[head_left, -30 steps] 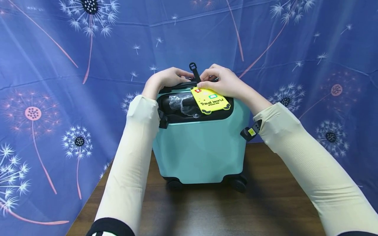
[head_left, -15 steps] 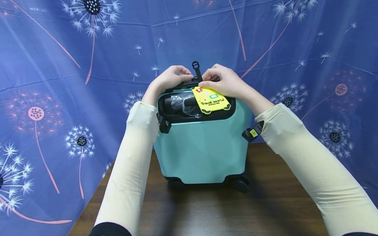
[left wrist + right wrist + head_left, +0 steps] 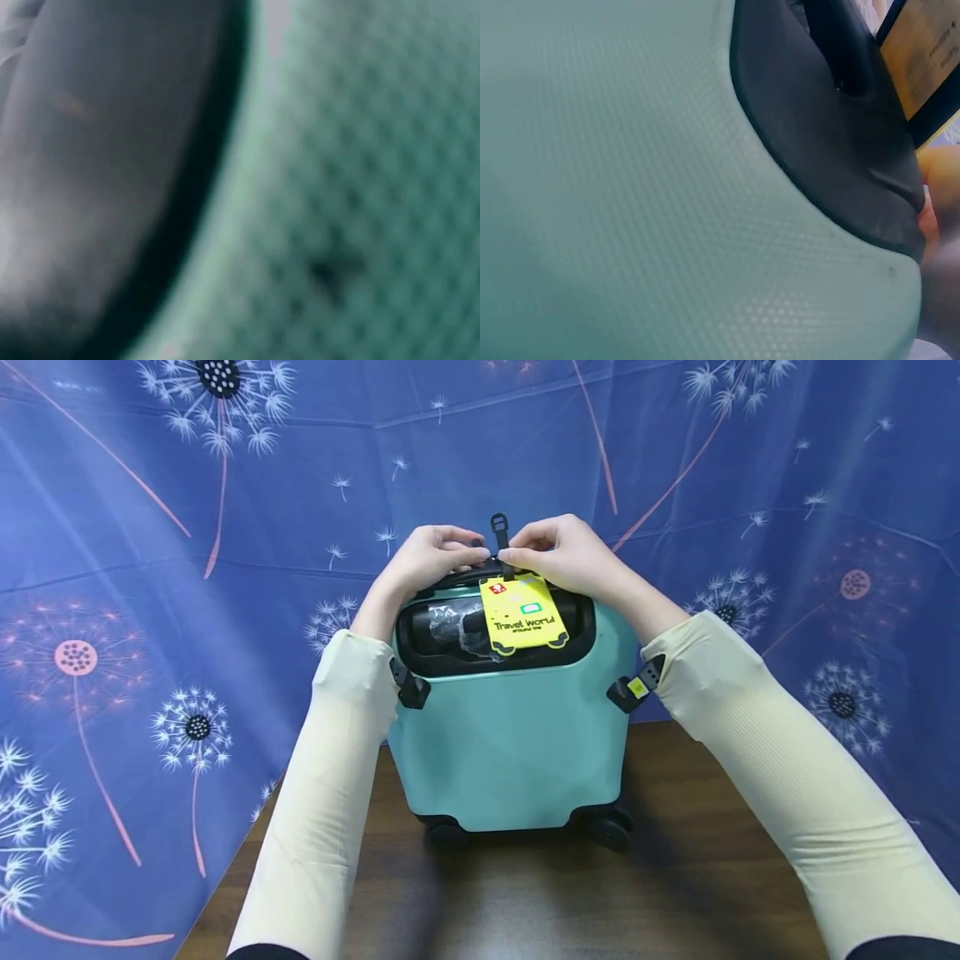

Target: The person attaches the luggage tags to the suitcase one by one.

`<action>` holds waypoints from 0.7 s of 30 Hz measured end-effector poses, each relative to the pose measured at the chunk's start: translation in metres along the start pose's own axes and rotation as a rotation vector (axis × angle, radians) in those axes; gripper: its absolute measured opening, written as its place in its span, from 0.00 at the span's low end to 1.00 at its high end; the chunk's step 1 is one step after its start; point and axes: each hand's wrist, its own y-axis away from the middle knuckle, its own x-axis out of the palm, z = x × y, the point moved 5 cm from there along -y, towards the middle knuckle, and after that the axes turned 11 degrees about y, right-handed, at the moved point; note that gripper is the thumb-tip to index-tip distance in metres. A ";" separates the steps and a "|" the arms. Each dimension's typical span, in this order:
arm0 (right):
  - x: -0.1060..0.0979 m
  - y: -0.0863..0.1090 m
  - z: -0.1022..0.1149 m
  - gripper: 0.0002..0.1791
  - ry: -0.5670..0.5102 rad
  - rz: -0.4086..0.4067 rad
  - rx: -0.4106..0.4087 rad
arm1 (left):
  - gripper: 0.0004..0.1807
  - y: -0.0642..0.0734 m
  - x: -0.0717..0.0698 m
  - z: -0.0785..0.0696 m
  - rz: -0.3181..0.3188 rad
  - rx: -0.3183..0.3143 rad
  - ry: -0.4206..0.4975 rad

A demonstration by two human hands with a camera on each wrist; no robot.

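Observation:
A teal suitcase [image 3: 517, 743] stands upright on its black wheels. A yellow luggage tag [image 3: 522, 614] reading "Travel World" hangs over the dark recess at its top. My right hand [image 3: 573, 556] pinches the tag's black strap [image 3: 500, 527] between thumb and fingers; its buckle end sticks up above them. Close on the left, my left hand [image 3: 431, 556] has thumb and fingertips together above the black handle [image 3: 461, 578], a dark bit of strap showing at the fingertips. In the right wrist view, the tag [image 3: 922, 60] shows at the upper right. The left wrist view is blurred, mostly teal shell [image 3: 360, 180].
Clear plastic wrap [image 3: 450, 622] covers part of the black piece in the recess. The suitcase stands on a dark wooden table [image 3: 540, 902]. Close behind it hangs a blue dandelion-print cloth [image 3: 315, 485]. Black wrist cameras [image 3: 630, 691] sit near the suitcase's sides.
My right hand has shifted slightly up and now pinches the strap lower down. The tag has swung left and hangs straighter. My left fingertips have moved up from the handle, beside the strap.

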 end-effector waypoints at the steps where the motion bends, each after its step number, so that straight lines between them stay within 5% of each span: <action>1: 0.000 -0.001 0.000 0.18 -0.011 0.008 0.004 | 0.25 0.001 -0.001 0.000 -0.002 -0.010 -0.013; 9: 0.001 -0.011 -0.002 0.20 -0.082 0.073 0.025 | 0.16 0.001 -0.003 0.001 -0.064 -0.036 0.002; 15: 0.003 -0.019 -0.002 0.19 -0.131 0.113 0.009 | 0.09 -0.001 0.000 -0.002 -0.087 0.075 0.056; 21: 0.009 -0.021 -0.005 0.20 -0.148 0.116 0.046 | 0.13 0.000 0.002 -0.003 -0.099 0.145 0.033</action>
